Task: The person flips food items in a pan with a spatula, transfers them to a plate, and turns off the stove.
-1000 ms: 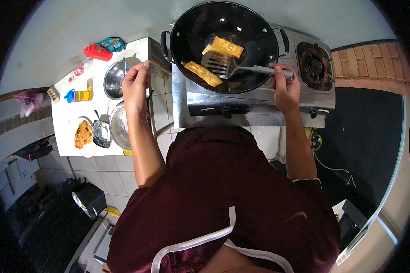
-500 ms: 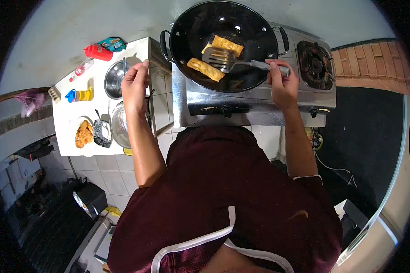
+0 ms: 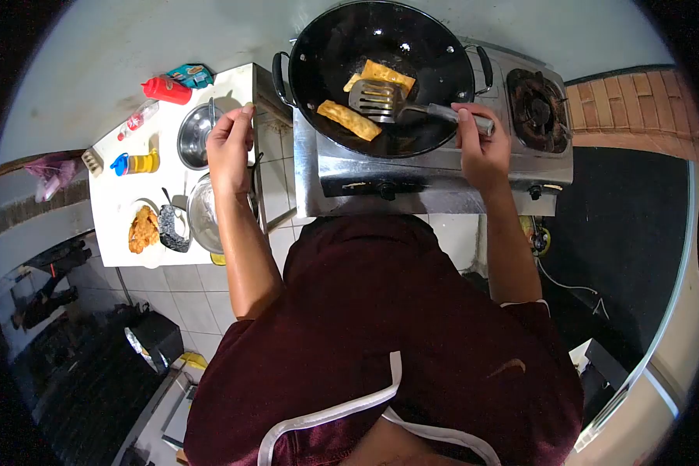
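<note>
A black wok [image 3: 318,66] sits on the left side of the steel stove, with golden fried rolls in it. One roll [image 3: 349,120] lies lower left; another piece [image 3: 388,74] is above the slotted spatula [image 3: 377,99], which partly covers the food there. My right hand [image 3: 485,147] grips the spatula's grey handle near the wok's right rim. Raised beside the steel bowl [image 3: 194,138], my left hand [image 3: 231,144] has its fingers pinched together; what they hold, if anything, I cannot make out.
A white table [image 3: 109,210] at the left bears a red bottle [image 3: 167,91], an oil bottle [image 3: 142,161], a plate of fried food [image 3: 143,229] and a second metal bowl [image 3: 203,213]. A bare burner [image 3: 537,111] is on the stove's right side.
The spatula head has shifted slightly within the wok and lies flatter beside the upper piece. The lower-left roll has moved very slightly left. My left hand is nearly unmoved.
</note>
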A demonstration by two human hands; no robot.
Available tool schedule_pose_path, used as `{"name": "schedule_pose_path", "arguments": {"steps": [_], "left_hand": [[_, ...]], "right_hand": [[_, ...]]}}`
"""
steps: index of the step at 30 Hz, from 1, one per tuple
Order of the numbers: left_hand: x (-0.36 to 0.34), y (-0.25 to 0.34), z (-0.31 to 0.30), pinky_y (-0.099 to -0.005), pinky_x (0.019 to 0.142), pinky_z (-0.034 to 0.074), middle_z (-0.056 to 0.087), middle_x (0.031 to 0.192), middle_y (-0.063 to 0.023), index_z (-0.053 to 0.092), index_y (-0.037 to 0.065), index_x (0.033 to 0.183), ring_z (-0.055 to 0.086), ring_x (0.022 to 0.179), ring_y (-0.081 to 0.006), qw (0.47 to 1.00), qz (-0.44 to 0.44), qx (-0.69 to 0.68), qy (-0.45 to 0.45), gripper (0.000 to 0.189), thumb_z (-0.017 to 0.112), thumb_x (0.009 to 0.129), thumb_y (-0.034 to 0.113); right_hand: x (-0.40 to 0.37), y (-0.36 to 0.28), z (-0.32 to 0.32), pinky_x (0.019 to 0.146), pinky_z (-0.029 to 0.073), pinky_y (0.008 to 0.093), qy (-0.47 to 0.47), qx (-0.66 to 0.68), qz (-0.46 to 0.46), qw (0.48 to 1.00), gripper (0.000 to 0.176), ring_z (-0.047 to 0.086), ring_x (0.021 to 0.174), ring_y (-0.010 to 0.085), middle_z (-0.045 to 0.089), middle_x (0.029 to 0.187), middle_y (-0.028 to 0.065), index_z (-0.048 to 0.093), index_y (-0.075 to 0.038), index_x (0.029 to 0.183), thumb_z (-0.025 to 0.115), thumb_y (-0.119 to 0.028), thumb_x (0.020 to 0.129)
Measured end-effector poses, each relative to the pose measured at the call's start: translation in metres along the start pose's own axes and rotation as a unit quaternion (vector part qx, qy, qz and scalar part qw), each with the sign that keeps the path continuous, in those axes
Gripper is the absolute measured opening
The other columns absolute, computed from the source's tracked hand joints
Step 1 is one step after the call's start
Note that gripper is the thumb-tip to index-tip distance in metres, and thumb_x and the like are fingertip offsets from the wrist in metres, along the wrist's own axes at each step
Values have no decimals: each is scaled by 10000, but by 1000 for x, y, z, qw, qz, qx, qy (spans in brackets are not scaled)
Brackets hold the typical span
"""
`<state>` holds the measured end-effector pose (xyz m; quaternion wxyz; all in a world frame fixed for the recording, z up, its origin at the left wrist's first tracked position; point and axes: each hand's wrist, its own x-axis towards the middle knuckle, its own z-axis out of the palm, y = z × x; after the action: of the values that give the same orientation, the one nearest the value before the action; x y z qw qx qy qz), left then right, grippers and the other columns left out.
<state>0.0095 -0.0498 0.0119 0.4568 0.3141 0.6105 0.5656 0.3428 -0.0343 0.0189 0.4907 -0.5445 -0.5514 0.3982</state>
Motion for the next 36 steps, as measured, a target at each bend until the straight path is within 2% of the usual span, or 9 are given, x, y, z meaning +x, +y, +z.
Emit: {"name": "schedule_pose_path", "arguments": {"steps": [2, 7, 10, 21, 25, 27, 31, 33, 36], "left_hand": [[0, 1, 2, -181, 478, 230, 421, 599, 72, 615, 31, 879, 324, 518, -25, 1000, 3, 22, 11, 146, 588, 859, 173], [1, 1, -1, -179, 487, 255, 466, 619, 61, 621, 35, 856, 350, 536, -27, 1000, 3, 4, 2, 158, 621, 836, 192], [-1, 3, 0, -180, 484, 247, 446, 610, 65, 619, 32, 866, 339, 528, -26, 1000, 1, 15, 6, 157, 603, 850, 187], [0, 1, -1, -181, 479, 238, 433, 607, 67, 618, 22, 889, 339, 523, -26, 1000, -3, 13, 4, 153, 578, 864, 168], [1, 0, -1, -181, 476, 234, 425, 606, 71, 617, 23, 894, 333, 520, -23, 1000, -1, 11, -1, 152, 574, 867, 166], [1, -2, -1, -181, 475, 232, 421, 605, 73, 616, 22, 900, 330, 519, -22, 1000, -2, 16, -2, 152, 571, 868, 164], [3, -2, -3, -183, 483, 244, 435, 608, 70, 618, 29, 886, 334, 527, -27, 1000, -1, 8, -8, 158, 595, 854, 182], [3, -2, -5, -183, 493, 258, 458, 613, 62, 625, 38, 864, 345, 538, -33, 1000, -3, 3, -12, 167, 622, 837, 203], [3, 0, -2, -183, 497, 256, 458, 615, 62, 626, 36, 868, 345, 541, -34, 1000, -2, 5, -4, 168, 620, 838, 201]], "right_hand": [[-1, -2, -2, 489, 372, 190, -9, 3, 3, 1000, 159, 439, 547, 19, 527, 611, -27, 608, -27, 943, 544, -162, 889], [0, -1, 1, 487, 375, 193, 0, -40, -12, 999, 159, 451, 554, 21, 559, 631, -17, 611, -18, 930, 548, -157, 885], [-4, -4, -1, 495, 386, 196, -12, -17, 26, 999, 160, 459, 564, 20, 582, 661, 0, 611, -17, 926, 552, -158, 882], [-9, -5, -2, 538, 417, 201, 0, -45, -19, 999, 148, 488, 611, 28, 610, 723, 25, 613, -18, 935, 555, -140, 875], [-9, -7, -3, 541, 422, 203, -7, -72, -32, 997, 143, 492, 610, 31, 611, 727, 31, 613, -18, 938, 551, -131, 876], [-10, -8, -3, 537, 420, 201, -4, -50, 10, 999, 150, 497, 601, 33, 610, 723, 31, 618, -20, 931, 556, -144, 873], [-11, -3, -4, 535, 422, 201, -5, -53, 7, 999, 145, 494, 588, 34, 602, 699, 27, 624, -24, 918, 560, -145, 870], [-10, 0, -2, 530, 419, 201, 18, -67, -34, 997, 140, 495, 584, 32, 597, 677, 23, 628, -26, 911, 562, -141, 867], [-10, 0, -6, 541, 427, 210, 3, -60, -17, 998, 157, 518, 598, 40, 605, 673, 28, 625, -21, 917, 564, -156, 866]]}}
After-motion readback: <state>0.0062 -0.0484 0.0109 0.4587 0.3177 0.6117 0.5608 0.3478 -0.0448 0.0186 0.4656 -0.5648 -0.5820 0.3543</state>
